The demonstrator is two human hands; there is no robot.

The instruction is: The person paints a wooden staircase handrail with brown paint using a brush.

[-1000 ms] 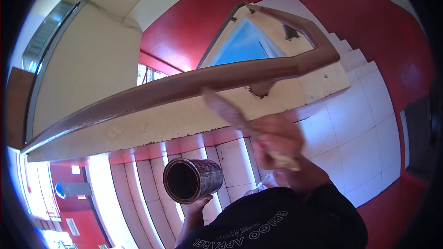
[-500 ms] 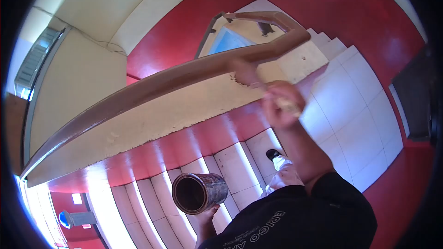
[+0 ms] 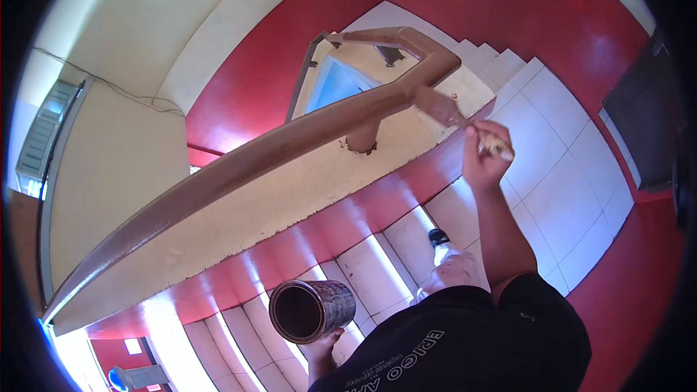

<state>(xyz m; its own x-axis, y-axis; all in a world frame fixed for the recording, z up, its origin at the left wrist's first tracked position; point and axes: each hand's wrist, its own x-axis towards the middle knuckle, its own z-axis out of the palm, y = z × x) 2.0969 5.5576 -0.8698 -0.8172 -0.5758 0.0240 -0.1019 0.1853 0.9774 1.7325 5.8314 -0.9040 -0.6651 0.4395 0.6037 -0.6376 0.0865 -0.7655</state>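
My right hand is closed around the handle of a paintbrush, whose brown-coated head is up against the side of the brown handrail near its bend. Low in the view, my left hand grips a paint can from underneath. The can is tilted, with its dark round mouth facing left and its outside streaked with paint. A short brown post supports the rail on the cream-topped low wall.
White tiled stairs run down to the left below the wall's red side. A tiled landing lies to the right, beside a dark door. Red lower walls surround the stairwell, and a cable hangs on the left wall.
My right hand and the brush have moved right along the rail toward its bend, uncovering the support post. My left hand still holds the can in nearly the same place.
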